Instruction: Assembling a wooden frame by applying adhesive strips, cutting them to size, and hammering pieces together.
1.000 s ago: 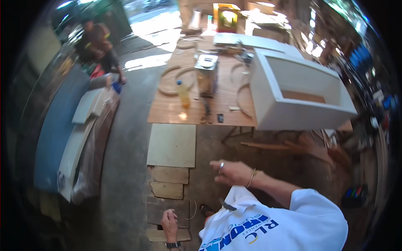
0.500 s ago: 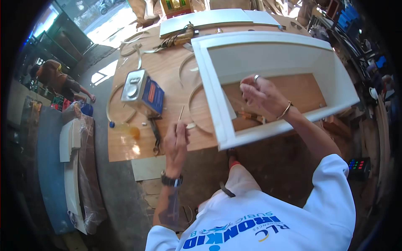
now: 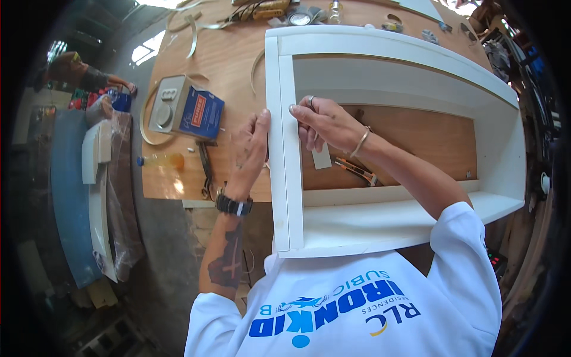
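A white box-shaped cabinet frame (image 3: 392, 41), open through its middle, fills the centre and right, with its near edge against my shirt. My left hand (image 3: 248, 152) is closed beside the outer edge of its left rail, thumb upward; what its fingers hold is hidden. Across that rail, my right hand (image 3: 326, 124) reaches over the opening with curled fingers, its thumb tip by the rail's inner edge. Anything pinched there is too small to make out. Seen through the opening, an orange and black utility knife (image 3: 357, 171) lies close to a small white piece (image 3: 322, 157).
A blue and silver rectangular can (image 3: 202, 113) stands on the plywood table (image 3: 238, 53) at left. Near it lie scissors (image 3: 206, 172), a bottle of orange liquid (image 3: 163, 160) and curled edging strips (image 3: 192, 38). Wrapped panels (image 3: 122, 196) stand farther left, with another person (image 3: 77, 71) behind.
The cabinet frame has come nearer to me and shifted. My right hand has moved left to its left rail; my left hand has risen beside it. The thin stick in my left hand no longer shows.
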The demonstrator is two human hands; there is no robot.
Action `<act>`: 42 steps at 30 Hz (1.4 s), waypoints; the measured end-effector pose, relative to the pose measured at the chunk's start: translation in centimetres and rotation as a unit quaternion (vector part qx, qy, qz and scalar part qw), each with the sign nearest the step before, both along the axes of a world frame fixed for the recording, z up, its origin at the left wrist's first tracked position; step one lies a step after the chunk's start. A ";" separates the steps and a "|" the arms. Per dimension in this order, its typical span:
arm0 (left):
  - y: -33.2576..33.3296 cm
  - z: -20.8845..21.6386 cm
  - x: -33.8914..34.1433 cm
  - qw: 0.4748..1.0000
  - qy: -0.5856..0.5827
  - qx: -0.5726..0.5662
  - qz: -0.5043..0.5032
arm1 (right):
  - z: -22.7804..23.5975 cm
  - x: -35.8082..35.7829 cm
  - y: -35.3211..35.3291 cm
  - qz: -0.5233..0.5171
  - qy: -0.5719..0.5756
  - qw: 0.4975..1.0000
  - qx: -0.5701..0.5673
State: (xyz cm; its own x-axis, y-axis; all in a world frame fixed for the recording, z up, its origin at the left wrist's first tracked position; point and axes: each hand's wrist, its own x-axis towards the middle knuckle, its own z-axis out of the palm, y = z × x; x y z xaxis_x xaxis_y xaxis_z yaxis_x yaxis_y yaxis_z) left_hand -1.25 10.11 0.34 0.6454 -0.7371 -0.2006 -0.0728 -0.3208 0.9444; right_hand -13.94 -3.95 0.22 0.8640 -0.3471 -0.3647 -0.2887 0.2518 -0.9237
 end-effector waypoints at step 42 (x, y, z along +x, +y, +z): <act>-8.2 0.8 6.5 0.970 -0.235 0.050 0.021 | 0.3 2.0 -1.1 -0.068 -0.011 0.996 0.054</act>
State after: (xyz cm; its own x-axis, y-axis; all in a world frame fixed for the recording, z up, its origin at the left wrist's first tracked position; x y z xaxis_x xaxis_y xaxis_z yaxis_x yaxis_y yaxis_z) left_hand 5.28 1.86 1.16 0.7113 -0.7007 0.0549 -0.4737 -0.4202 0.7739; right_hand -11.92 -5.06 0.52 0.8203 -0.4206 -0.3875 -0.2247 0.3861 -0.8947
